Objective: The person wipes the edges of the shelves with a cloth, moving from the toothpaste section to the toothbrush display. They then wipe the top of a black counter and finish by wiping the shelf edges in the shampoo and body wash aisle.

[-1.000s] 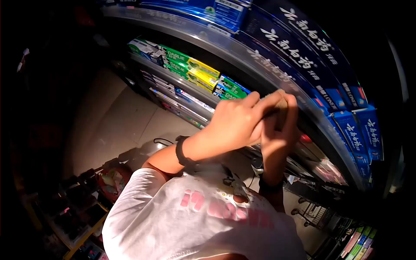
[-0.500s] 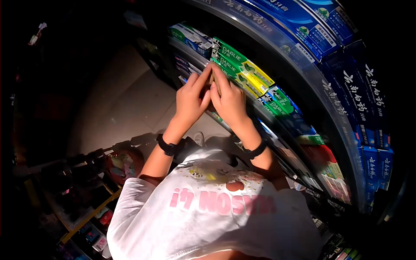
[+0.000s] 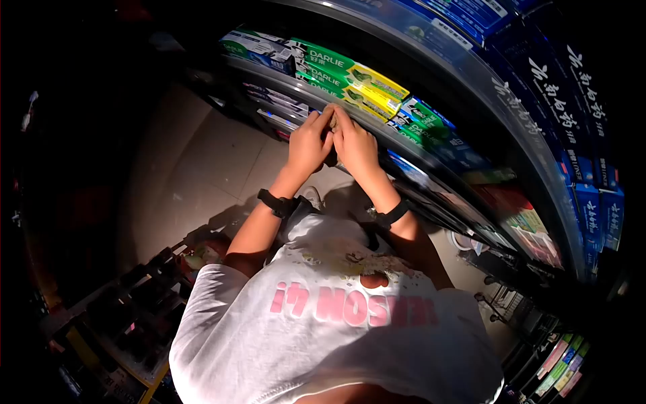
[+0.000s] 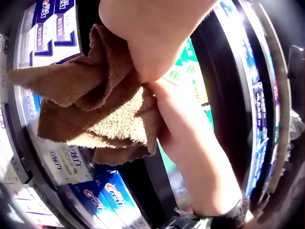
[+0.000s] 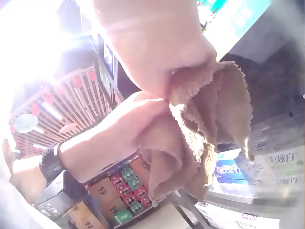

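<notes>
A brown terry cloth [image 4: 102, 109] hangs in folds from both hands in the left wrist view; only a sliver of it shows in the head view. My left hand [image 3: 307, 147] pinches one part of the cloth, and my right hand [image 3: 356, 143] pinches it right beside. Their fingertips meet at the top in the head view. In the right wrist view the cloth [image 5: 200, 119] droops below the joined fingers, creased and bunched. Both hands are in front of a shelf edge [image 3: 387, 138], near green and yellow Darlie toothpaste boxes [image 3: 356, 77].
Dark blue toothpaste boxes [image 3: 558, 114] stand on the upper shelf at right. Blue Crest boxes [image 4: 112, 200] sit on a shelf below the cloth. A shopping cart [image 3: 501, 299] is on the floor at right, and dark display racks [image 3: 145, 293] stand at lower left.
From the upper shelf edge at right, both hands have come down and left, to the Darlie boxes. Earlier crossed close together, they now point forward side by side, still holding the cloth.
</notes>
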Action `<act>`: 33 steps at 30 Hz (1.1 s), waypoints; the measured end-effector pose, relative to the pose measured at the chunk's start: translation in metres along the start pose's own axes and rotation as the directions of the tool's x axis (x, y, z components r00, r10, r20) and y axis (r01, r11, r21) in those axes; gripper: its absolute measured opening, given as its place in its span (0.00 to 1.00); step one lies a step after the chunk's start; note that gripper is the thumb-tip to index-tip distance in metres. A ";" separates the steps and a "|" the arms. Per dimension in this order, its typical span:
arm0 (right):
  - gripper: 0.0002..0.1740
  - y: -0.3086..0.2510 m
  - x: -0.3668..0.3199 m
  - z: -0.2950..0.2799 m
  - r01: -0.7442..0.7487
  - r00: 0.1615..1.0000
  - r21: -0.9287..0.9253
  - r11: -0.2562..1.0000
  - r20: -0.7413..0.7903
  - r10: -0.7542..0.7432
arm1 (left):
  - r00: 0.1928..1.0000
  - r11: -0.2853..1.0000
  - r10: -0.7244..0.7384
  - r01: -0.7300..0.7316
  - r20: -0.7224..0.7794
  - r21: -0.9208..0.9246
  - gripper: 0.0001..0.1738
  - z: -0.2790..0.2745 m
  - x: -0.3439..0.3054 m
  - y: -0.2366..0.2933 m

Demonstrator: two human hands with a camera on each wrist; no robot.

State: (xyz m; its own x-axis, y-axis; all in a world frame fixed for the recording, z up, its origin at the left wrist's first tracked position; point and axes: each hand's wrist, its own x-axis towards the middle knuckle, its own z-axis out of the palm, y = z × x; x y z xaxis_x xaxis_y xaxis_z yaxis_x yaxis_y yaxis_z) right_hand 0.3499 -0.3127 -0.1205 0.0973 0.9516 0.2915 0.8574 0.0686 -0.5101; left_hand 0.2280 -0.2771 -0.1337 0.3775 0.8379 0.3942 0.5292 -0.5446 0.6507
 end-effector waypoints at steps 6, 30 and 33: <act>0.22 0.024 -0.029 -0.027 -0.084 0.996 0.019 0.996 -0.008 0.085 | 0.996 0.995 0.067 -0.062 0.058 -0.075 0.25 0.020 -0.004 0.032; 0.23 0.219 -0.254 -0.240 -0.512 0.851 0.010 0.859 -0.134 0.508 | 0.886 0.951 0.273 -0.188 0.376 -0.246 0.25 0.229 -0.089 0.302; 0.23 0.225 -0.256 -0.233 -0.484 0.853 0.072 0.872 -0.183 0.489 | 0.889 0.955 0.255 -0.170 0.380 -0.244 0.26 0.232 -0.087 0.305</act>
State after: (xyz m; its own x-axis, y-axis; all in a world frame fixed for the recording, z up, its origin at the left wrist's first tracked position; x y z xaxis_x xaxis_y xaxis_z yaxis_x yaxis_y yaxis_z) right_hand 0.6358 -0.6106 -0.1214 0.5945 0.7905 0.1472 0.6639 -0.3793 -0.6445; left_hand 0.5328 -0.5249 -0.1204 0.7593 0.5919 0.2704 0.2553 -0.6532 0.7129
